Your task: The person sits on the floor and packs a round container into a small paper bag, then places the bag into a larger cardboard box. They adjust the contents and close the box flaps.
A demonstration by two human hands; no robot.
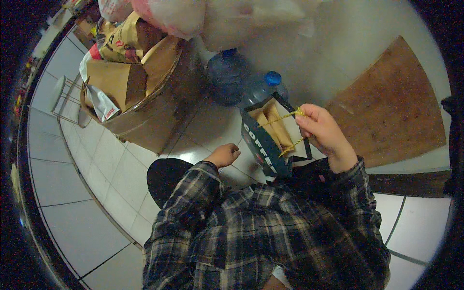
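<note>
A dark green paper gift bag (258, 145) with white lettering hangs or stands in front of me, its top open. Yellow twisted rope handles rise from it, and my right hand (319, 124) grips them between thumb and fingers. Inside the bag lie folded brown paper packets (274, 123); what else is in there is hidden. To the left of the bag my left hand (225, 155) hovers with fingers curled together, apart from the bag. Whether anything sits within those fingers cannot be made out.
A large cardboard box (159, 126) at the left holds brown bags and a white packet (102, 104). Behind the gift bag stand two big blue-capped water bottles (273, 79). Full plastic bags (169, 17) are piled at the back. A brown wooden board (386, 106) is at the right.
</note>
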